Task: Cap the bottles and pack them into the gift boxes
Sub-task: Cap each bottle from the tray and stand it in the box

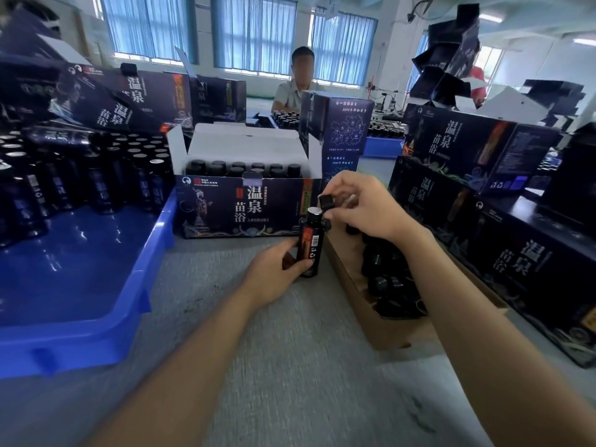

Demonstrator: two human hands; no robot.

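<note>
- The bottle stands about upright in front of the person, just off the right-hand corner of the open gift box. Its top is uncapped and looks pale.
- The left hand grips it low down from the left – fingers curled round the lower half, thumb across the label. Hard to say if the base sits on the table or hangs just above it.
- The cap, a small black one, is tilted just above and to the right of the bottle's mouth, nearly touching.
- The right hand pinches that cap in its fingertips and hangs right over the bottle, wrist coming in from the right.
- The open gift box has its white flaps up, and rows of capped bottles stand inside.
- Just right of the bottle sits a brown cardboard box full of loose black caps.
- On the left is a blue tray with a crowd of dark bottles standing at its far end.
- Closed gift boxes are stacked along the right – more of them are piled behind the tray.
- Another person sits across the table, behind the boxes.
</note>
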